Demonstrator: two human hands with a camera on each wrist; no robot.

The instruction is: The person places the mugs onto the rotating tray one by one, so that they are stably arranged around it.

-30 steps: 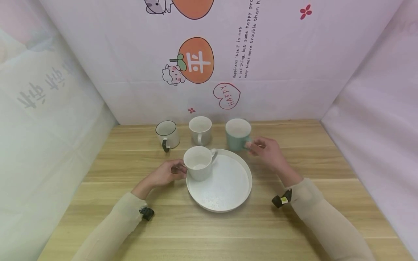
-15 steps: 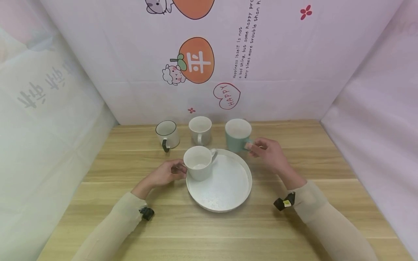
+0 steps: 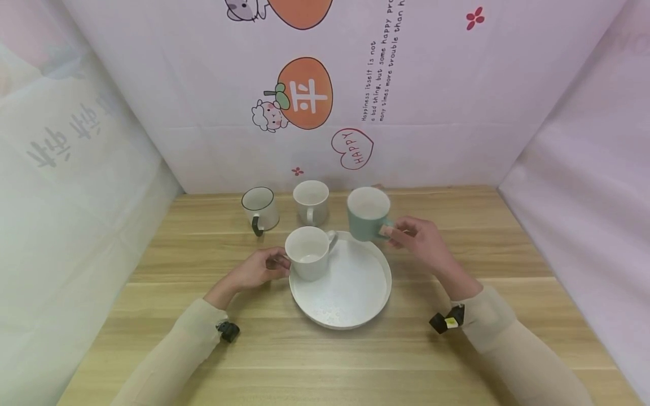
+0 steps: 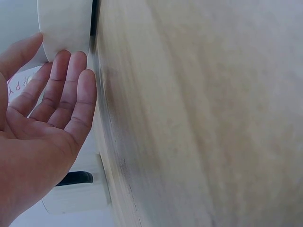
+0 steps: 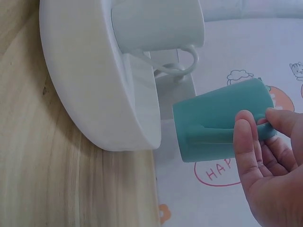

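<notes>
My right hand (image 3: pixel 424 242) grips a teal mug (image 5: pixel 222 118) by its handle, with finger and thumb on it. In the right wrist view the mug is off the table, close beside the tray's raised wall. A round white tray (image 3: pixel 355 299) lies on the table and carries a white mug (image 3: pixel 308 254) near its left side, handle toward the back right. My left hand (image 3: pixel 259 268) is at the tray's left rim beside that mug. In the left wrist view its fingers (image 4: pixel 85 99) are fairly straight, with fingertips right at the tray's wall.
Behind the tray stand a white mug with a dark rim and black handle (image 3: pixel 261 208) and a plain white mug (image 3: pixel 312 203). The wooden table (image 3: pixel 325 366) ends at a printed white backdrop (image 3: pixel 431 141), with white cloth on both sides.
The teal mug has come off the table and moved slightly toward the tray in my right hand. My left hand, the tray and the other mugs stay put.
</notes>
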